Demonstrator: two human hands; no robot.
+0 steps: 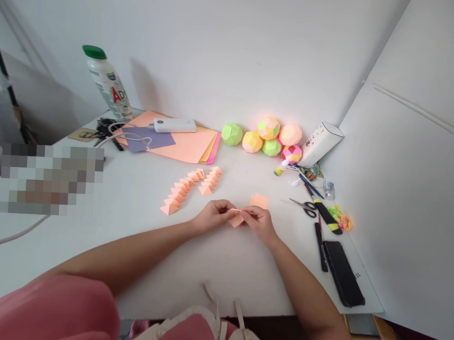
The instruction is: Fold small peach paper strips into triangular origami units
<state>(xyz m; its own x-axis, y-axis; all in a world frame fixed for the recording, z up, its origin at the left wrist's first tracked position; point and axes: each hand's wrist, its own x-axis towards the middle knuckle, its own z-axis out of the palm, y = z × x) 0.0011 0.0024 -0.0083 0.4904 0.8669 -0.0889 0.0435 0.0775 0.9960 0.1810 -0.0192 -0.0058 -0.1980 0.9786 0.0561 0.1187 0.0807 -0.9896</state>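
Observation:
My left hand [213, 215] and my right hand [259, 221] meet over the middle of the white table [132, 226], both pinching one small orange paper piece [236, 220] between their fingertips. A flat orange paper square [259, 200] lies just beyond my right hand. To the left of my hands, two rows of several folded orange paper units [190, 189] are lined up on the table.
Several paper balls [267, 136] sit by the back wall beside a white box [319, 143]. Coloured paper sheets [178, 142] with a white power bank [175, 125], a bottle [107, 85] and keys [105, 130] lie back left. Scissors [305, 205], pens, a glue bottle [281, 167] and a black phone [343, 272] lie right.

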